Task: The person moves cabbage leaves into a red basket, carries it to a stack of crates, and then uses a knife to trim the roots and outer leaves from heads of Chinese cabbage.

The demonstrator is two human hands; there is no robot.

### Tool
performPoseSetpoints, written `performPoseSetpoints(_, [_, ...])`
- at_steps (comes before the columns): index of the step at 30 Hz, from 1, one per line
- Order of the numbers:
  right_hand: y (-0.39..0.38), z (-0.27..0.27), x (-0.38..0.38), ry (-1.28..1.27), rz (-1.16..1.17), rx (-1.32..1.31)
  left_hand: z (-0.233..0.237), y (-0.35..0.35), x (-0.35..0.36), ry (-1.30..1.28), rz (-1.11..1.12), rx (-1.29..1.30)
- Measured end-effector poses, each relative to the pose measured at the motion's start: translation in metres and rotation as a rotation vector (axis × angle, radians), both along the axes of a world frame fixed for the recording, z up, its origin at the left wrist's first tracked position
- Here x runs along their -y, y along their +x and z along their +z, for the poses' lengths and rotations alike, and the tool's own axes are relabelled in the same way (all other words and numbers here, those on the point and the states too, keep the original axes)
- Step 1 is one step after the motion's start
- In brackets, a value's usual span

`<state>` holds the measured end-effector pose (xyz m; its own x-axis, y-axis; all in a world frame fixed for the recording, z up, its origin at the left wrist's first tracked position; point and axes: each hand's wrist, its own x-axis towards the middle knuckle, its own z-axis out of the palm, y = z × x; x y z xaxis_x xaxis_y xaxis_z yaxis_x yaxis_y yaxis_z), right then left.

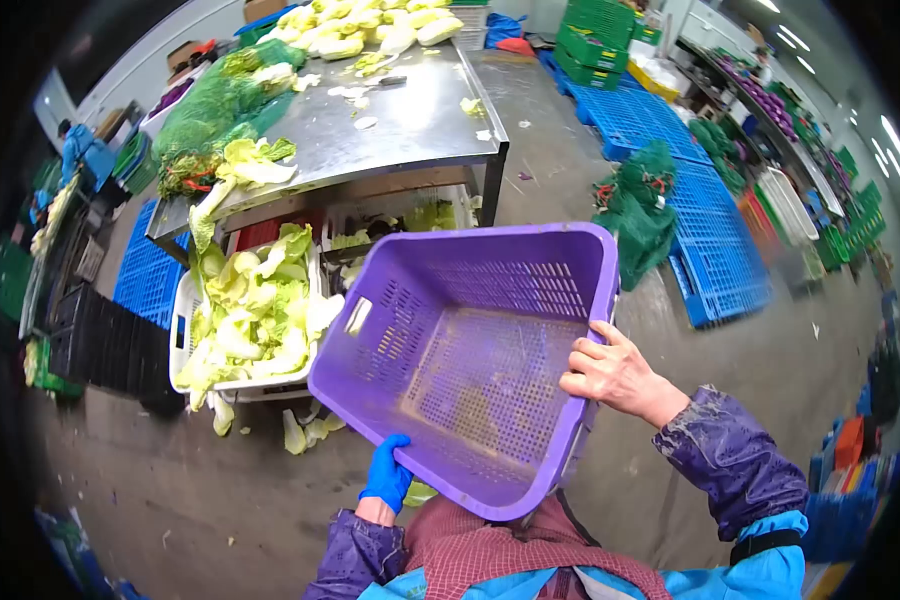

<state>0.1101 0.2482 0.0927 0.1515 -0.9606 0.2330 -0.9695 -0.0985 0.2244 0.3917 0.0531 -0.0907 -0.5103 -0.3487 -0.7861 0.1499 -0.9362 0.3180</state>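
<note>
A purple plastic basket (480,400) with perforated walls and a dirt-stained bottom is held tilted in front of my body, its inside facing me. My left hand (387,474), in a blue glove, is closed on the rim at the near left corner. My bare right hand (615,370) grips the right rim, fingers curled over the edge. Just left of the basket stands a white crate (180,335) heaped with cabbage leaves (255,310). Behind it, a steel table (420,110) carries a knife (393,81), a pile of cabbages (355,25) and a green net bag (225,110).
Blue pallets (715,245) lie on the floor at the right, with a filled green net sack (640,210) beside them. Green crates (592,45) are stacked farther back. Black crates (110,345) stand at the left. Loose leaves (308,430) lie on the floor.
</note>
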Motion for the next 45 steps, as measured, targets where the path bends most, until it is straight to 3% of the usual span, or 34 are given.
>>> performPoseSetpoints(5, [-0.098, -0.016, 0.019, 0.041, 0.168, 0.018, 0.01, -0.052, -0.027, -0.171, 0.24, 0.051])
performPoseSetpoints(11, [-0.199, -0.066, 0.047, -0.162, 0.392, 0.127, -0.001, -0.128, -0.062, -0.246, 0.507, 0.153])
performPoseSetpoints(15, [-0.245, -0.139, 0.069, -0.107, 0.41, 0.119, -0.093, -0.158, -0.063, -0.299, 0.611, 0.205])
performPoseSetpoints(20, [-0.312, -0.265, 0.097, 0.192, 0.457, 0.017, -0.208, -0.223, -0.054, -0.223, 0.712, 0.253])
performPoseSetpoints(23, [-0.342, -0.31, 0.099, 0.391, 0.512, 0.096, -0.231, -0.25, -0.081, -0.323, 0.782, 0.362])
performPoseSetpoints(24, [-0.347, -0.311, 0.105, 0.396, 0.547, 0.137, -0.228, -0.251, -0.087, -0.181, 0.797, 0.325])
performPoseSetpoints(28, [-0.359, -0.299, 0.119, 0.556, 0.638, 0.166, -0.224, -0.268, -0.091, -0.126, 0.856, 0.385])
performPoseSetpoints(31, [-0.369, -0.283, 0.131, 0.588, 0.71, 0.24, -0.207, -0.273, -0.081, -0.091, 0.797, 0.734])
performPoseSetpoints(33, [-0.389, -0.26, 0.147, 0.572, 0.76, 0.322, -0.207, -0.277, -0.079, -0.105, 0.811, 0.736])
performPoseSetpoints(35, [-0.415, -0.233, 0.173, 0.793, 0.632, 0.421, -0.182, -0.296, -0.067, -0.239, 0.871, 0.963])
performPoseSetpoints(37, [-0.457, -0.228, 0.196, 0.752, 0.627, 0.442, -0.151, -0.317, -0.047, -0.323, 0.94, 0.999])
performPoseSetpoints(39, [-0.497, -0.21, 0.229, 0.872, 0.482, 0.598, -0.13, -0.323, -0.032, -0.484, 0.748, 1.288])
performPoseSetpoints(40, [-0.514, -0.198, 0.247, 0.848, 0.517, 0.59, -0.167, -0.297, -0.037, -0.502, 0.616, 1.381])
performPoseSetpoints(42, [-0.551, -0.168, 0.28, 0.753, 0.429, 0.811, -0.13, -0.322, -0.008, -0.53, 0.743, 1.366])
performPoseSetpoints(45, [-0.604, -0.129, 0.35, 0.697, 0.47, 0.886, -0.092, -0.359, 0.033, -0.541, 0.911, 1.325])
